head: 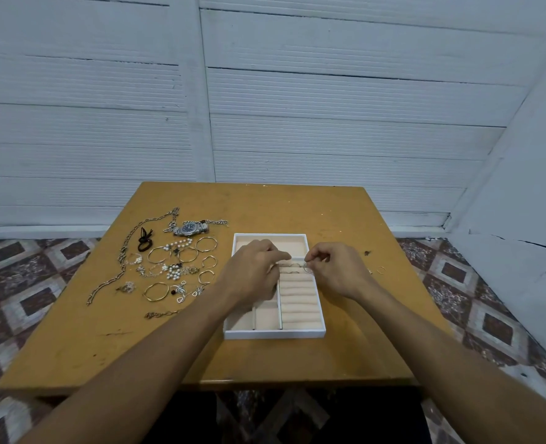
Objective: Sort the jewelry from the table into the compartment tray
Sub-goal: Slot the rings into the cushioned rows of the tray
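Note:
A white compartment tray (pixel 274 334) with beige lining sits in the middle of the wooden table (pixel 265 357). Its right side holds padded ring rolls (pixel 298 299). Both hands hover over the top of the ring rolls. My right hand (pixel 335 270) pinches a thin ring (pixel 307 267) at the rolls' upper end. My left hand (pixel 254 272) has its fingers curled, the fingertips pressing at the rolls beside two rings (pixel 294 265) seated there. Loose jewelry lies left of the tray: gold bangles (pixel 156 291), a pearl cluster (pixel 174 272), a silver watch (pixel 190 229), a long chain (pixel 124 251).
A small ring (pixel 381 270) lies on the table right of the tray. A black hair tie (pixel 144 240) rests among the jewelry. A white panelled wall stands behind the table, and patterned floor tiles show on both sides.

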`<state>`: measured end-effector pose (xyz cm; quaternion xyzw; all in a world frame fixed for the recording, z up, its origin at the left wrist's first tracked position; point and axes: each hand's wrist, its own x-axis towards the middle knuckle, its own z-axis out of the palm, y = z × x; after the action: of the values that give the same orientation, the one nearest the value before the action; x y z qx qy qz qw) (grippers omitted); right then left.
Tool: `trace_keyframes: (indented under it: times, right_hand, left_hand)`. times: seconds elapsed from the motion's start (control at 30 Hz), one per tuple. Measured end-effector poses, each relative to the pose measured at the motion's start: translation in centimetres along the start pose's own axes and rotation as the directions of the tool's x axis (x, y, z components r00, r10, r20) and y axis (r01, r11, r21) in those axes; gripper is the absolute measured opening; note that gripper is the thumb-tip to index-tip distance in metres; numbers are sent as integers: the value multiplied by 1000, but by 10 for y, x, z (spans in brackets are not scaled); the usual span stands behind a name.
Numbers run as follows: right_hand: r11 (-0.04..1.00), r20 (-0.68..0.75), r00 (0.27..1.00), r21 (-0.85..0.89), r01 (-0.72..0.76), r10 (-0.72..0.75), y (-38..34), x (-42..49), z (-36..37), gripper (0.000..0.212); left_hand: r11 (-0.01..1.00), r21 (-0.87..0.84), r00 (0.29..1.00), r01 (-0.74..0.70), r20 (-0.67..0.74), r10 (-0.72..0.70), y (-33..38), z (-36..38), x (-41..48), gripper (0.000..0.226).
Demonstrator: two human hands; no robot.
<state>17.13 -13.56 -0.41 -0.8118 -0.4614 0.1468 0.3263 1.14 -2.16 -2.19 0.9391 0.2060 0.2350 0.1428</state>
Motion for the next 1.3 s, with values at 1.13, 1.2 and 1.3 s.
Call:
trace_keyframes:
  times: [1.13,1.2,1.3]
  right_hand:
    - [848,-6,929,-413,334,-369,16,-17,15,30]
    - [878,-1,942,-363,312,-335,16,-17,13,34]
    - [933,-39,962,-255,253,-271,20,-16,3,27]
  left_hand:
    - [997,16,992,82,98,-83,8,-13,-3,29]
    - [997,0,992,73,103,-72,12,-9,2,28]
    - [999,-15,993,47,106,-45,20,1,15,27]
